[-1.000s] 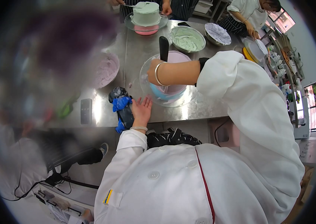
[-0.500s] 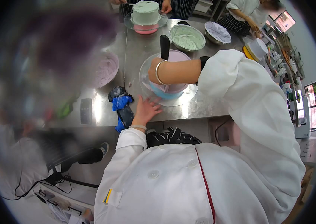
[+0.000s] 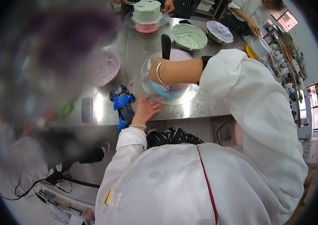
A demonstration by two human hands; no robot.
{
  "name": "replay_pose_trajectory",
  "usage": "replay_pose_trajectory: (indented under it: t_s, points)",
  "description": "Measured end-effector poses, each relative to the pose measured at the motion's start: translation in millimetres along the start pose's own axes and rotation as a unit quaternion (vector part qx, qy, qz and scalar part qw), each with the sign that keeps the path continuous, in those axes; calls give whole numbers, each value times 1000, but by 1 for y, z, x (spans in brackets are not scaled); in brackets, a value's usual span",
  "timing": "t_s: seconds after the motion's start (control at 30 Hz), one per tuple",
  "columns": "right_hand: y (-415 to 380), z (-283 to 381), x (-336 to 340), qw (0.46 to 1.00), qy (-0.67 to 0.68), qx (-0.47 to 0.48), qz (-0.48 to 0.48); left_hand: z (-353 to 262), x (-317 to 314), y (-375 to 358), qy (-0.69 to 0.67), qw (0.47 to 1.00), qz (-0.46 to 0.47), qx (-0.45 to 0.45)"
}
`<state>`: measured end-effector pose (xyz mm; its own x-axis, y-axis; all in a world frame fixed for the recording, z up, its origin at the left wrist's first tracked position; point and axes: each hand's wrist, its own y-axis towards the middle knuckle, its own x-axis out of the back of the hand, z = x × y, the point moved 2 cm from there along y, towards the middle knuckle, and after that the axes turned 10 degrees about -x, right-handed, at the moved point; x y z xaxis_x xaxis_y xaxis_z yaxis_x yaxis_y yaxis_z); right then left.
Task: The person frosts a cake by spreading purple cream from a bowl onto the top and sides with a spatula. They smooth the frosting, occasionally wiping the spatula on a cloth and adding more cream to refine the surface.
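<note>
My right hand is closed around a tool whose black handle stands up above the fist; the tool's lower part is hidden. It is at the left side of a pinkish-purple cake on a clear round plate over a blue turntable base. My left hand has its fingers spread at the near edge of the plate and holds nothing. Left of it lies a black object with blue wrapping.
A pink cream bowl, green cream bowl and lavender cream bowl stand on the metal table. A co-worker's hands are at a green cake. Another person works beside a white cake. A phone-like object lies left.
The view has shifted very slightly. My right hand stays beside the cake with the tool, and my left hand remains spread near the plate.
</note>
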<state>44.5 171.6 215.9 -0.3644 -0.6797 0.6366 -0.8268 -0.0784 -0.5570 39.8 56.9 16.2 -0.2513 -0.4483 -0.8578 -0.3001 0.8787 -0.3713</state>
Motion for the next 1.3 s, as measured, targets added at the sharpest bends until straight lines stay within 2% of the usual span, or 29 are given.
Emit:
replay_pose_trajectory:
  t_s: [0.07,0.1,0.17,0.2,0.23,0.27,0.3,0.37,0.5,0.57,0.6,0.67,0.7,0.77,0.9,0.97,1.07,1.1,1.17,1.3]
  points:
    - [-2,0,0,1000,8,-4,0,-3,16,5,-31,995,-68,-72]
    - [-5,0,1,1000,7,-4,-20,0,22,9,-31,995,-68,-72]
    - [-6,0,3,999,7,-4,-41,1,27,14,-100,965,-118,-211]
    - [-3,1,3,1000,8,-2,-15,4,29,16,-100,965,-118,-211]
    - [-1,1,4,1000,8,1,11,6,20,11,-79,977,-109,-166]
    - [-2,1,4,1000,8,1,11,6,10,7,-58,986,-101,-121]
    - [-4,1,6,1000,10,1,13,3,2,1,-58,986,-101,-121]
    - [-3,2,6,1000,11,0,15,1,-12,-7,-17,999,-41,-5]
    - [-1,2,4,1000,13,1,16,-3,17,6,-32,994,-82,-64]
    - [-2,2,3,1000,7,1,18,1,27,14,-118,962,-126,-209]
    - [-1,3,0,1000,8,0,0,6,32,17,-118,962,-126,-209]
    - [-1,4,0,1000,9,-1,-18,15,18,10,-28,989,-112,-97]
    - [-2,4,2,1000,11,-1,-3,13,10,5,-28,989,-112,-97]
    - [-4,4,3,1000,13,-2,11,9,-11,-6,-12,999,-52,-8]
    - [-10,4,10,1000,10,-3,6,2,9,3,-22,994,-85,-60]
    - [-7,5,7,1000,13,-3,7,4,27,14,-82,965,-157,-193]
    - [-6,6,4,1000,9,4,3,13,26,17,-11,962,-180,-204]
    - [-8,5,8,1000,1,4,15,14,24,14,-11,962,-180,-205]
    - [-10,5,10,1000,-8,5,26,14,-5,-1,-6,995,-102,-13]
    - [-4,7,-2,1000,1,-3,4,1,0,-2,15,995,-85,-42]
